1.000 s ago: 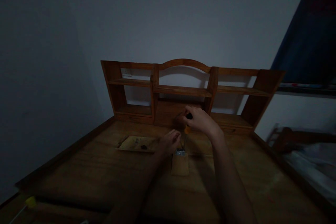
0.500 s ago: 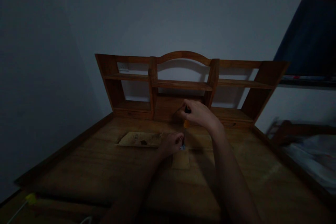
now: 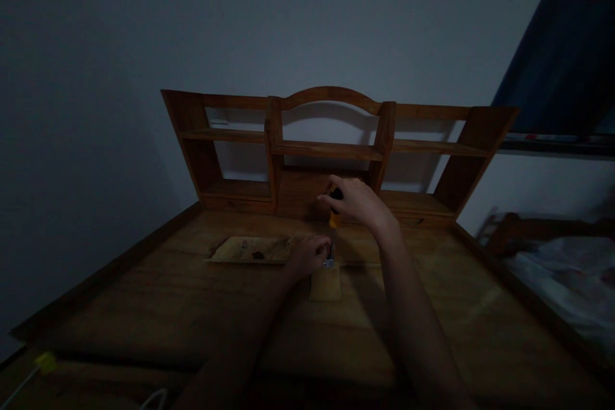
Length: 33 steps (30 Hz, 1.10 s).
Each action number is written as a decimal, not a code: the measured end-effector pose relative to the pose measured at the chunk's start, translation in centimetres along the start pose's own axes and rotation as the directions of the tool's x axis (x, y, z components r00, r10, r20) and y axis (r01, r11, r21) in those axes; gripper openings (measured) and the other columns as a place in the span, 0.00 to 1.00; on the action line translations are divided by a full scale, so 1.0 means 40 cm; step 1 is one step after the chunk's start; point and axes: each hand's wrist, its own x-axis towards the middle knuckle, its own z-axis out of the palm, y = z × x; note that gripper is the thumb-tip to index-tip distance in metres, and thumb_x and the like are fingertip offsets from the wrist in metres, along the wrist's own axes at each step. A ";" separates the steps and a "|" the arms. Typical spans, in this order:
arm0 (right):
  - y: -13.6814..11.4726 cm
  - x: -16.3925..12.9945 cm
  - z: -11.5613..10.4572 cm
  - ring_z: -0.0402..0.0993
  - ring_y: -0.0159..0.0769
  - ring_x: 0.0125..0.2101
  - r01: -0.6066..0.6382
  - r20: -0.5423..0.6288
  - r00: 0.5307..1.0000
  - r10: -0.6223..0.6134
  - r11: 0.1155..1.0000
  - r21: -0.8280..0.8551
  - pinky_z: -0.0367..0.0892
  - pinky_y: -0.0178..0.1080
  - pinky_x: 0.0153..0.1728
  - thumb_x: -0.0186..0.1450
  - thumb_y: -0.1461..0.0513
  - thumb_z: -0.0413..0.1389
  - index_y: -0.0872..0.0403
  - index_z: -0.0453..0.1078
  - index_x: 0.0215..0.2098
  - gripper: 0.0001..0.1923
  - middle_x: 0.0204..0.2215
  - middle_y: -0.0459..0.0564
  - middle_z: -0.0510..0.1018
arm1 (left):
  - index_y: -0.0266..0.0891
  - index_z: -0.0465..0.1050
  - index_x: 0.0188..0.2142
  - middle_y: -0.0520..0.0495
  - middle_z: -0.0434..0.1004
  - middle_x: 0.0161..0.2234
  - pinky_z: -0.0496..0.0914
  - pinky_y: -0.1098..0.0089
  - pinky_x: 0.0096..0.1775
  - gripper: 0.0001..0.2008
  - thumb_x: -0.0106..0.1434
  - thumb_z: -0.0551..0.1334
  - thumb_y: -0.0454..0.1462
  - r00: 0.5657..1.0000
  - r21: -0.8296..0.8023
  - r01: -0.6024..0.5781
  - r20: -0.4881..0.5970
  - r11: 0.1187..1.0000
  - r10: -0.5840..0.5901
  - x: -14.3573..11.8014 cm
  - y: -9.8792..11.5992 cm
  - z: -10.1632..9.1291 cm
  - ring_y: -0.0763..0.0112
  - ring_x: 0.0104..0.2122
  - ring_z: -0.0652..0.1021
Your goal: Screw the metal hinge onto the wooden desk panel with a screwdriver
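Observation:
A screwdriver [image 3: 334,219] with a yellow and black handle stands nearly upright, tip down. My right hand [image 3: 358,205] is closed round the top of its handle. Below, its shaft meets a small shiny metal piece, perhaps a hinge [image 3: 328,263], on the edge of a small flat wooden piece [image 3: 325,285]. My left hand [image 3: 310,255] is low beside the shaft, fingers pinched at the metal piece; what they hold is hidden. Behind both hands lies a long pale board [image 3: 240,250] with dark stains, partly covered by my left hand.
The wooden desk top [image 3: 182,307] has a raised rim on both sides. A shelf unit [image 3: 331,152] stands along its back against the wall. At the front left are a yellow object [image 3: 45,362] and a white cable [image 3: 154,397]. Pale bedding [image 3: 567,275] lies at right.
The whole view has shifted slightly, moving everything a little left and up. My right fingers have changed position slightly on the handle, showing more of its yellow. My left hand stays at the metal piece.

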 end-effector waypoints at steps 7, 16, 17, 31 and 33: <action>-0.005 0.000 -0.005 0.73 0.41 0.42 0.031 0.014 0.999 -0.031 0.999 0.010 0.61 0.38 0.42 0.62 0.57 0.55 0.51 0.67 0.47 0.14 0.42 0.51 0.77 | 0.39 0.74 0.34 0.50 0.77 0.32 0.66 0.72 0.38 0.10 0.60 0.55 0.28 1.000 -0.011 0.027 0.007 1.000 -0.027 0.001 -0.020 0.006 0.69 0.33 0.75; -0.005 -0.002 -0.010 0.74 0.40 0.38 0.025 -0.016 1.000 -0.027 0.996 -0.083 0.59 0.37 0.36 0.66 0.57 0.52 0.51 0.71 0.37 0.08 0.36 0.49 0.79 | 0.39 0.76 0.34 0.50 0.79 0.34 0.68 0.72 0.40 0.12 0.60 0.55 0.28 1.000 -0.032 0.030 0.007 0.999 -0.030 0.002 -0.012 0.004 0.69 0.36 0.77; -0.005 -0.002 -0.009 0.74 0.40 0.39 0.035 -0.014 0.999 -0.036 0.997 -0.072 0.60 0.37 0.38 0.65 0.58 0.52 0.51 0.71 0.39 0.08 0.37 0.49 0.79 | 0.39 0.76 0.35 0.50 0.78 0.34 0.68 0.72 0.39 0.12 0.60 0.54 0.28 0.999 -0.036 0.035 0.013 0.999 -0.034 0.002 -0.009 0.002 0.70 0.35 0.76; -0.004 -0.005 -0.003 0.73 0.40 0.39 0.050 -0.028 0.998 -0.052 0.996 -0.076 0.60 0.39 0.39 0.62 0.58 0.52 0.51 0.67 0.40 0.09 0.39 0.50 0.76 | 0.39 0.76 0.33 0.51 0.79 0.34 0.68 0.73 0.39 0.11 0.61 0.54 0.30 0.999 -0.054 0.039 0.008 0.998 -0.039 0.001 -0.003 -0.002 0.70 0.35 0.77; -0.005 -0.006 0.000 0.73 0.41 0.40 0.031 -0.029 0.999 -0.033 0.998 -0.063 0.60 0.39 0.40 0.62 0.56 0.53 0.52 0.65 0.42 0.12 0.41 0.51 0.76 | 0.39 0.76 0.34 0.51 0.79 0.33 0.68 0.72 0.39 0.11 0.61 0.54 0.30 0.999 -0.060 0.037 0.014 0.997 -0.036 0.000 -0.004 -0.002 0.69 0.35 0.77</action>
